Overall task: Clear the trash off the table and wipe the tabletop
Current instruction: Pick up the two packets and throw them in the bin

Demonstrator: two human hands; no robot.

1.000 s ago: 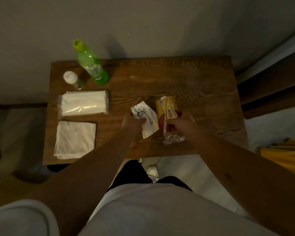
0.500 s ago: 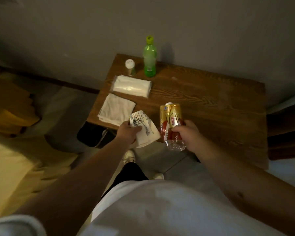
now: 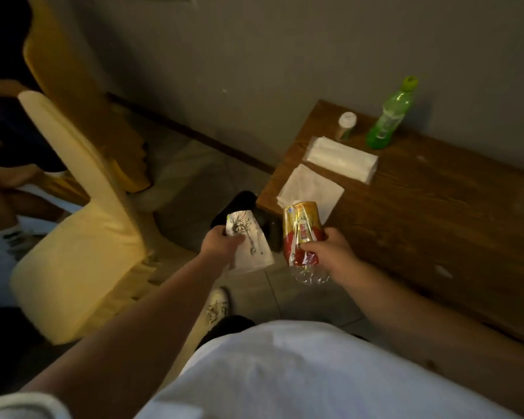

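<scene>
My left hand [image 3: 221, 241] grips a white paper cup [image 3: 248, 240] printed with a black drawing. My right hand [image 3: 330, 252] holds a gold and red can [image 3: 301, 225] together with a crumpled clear plastic bottle [image 3: 310, 273] that hangs below it. Both hands are off the left end of the wooden table [image 3: 436, 213], above the floor. Just beyond them sits a dark bin [image 3: 245, 204], partly hidden by the cup. On the table lie a folded white cloth [image 3: 312, 190] and a wrapped tissue pack [image 3: 339, 158].
A green bottle [image 3: 389, 116] and a small white-capped jar [image 3: 347, 124] stand at the table's far corner by the wall. A yellow padded chair [image 3: 82, 225] stands to the left, with another person's legs [image 3: 6, 189] behind it. My shoe [image 3: 217, 303] is on the tiled floor.
My view has swung left and both hands have carried the cup, can and crumpled bottle off the table's left end toward the dark bin.
</scene>
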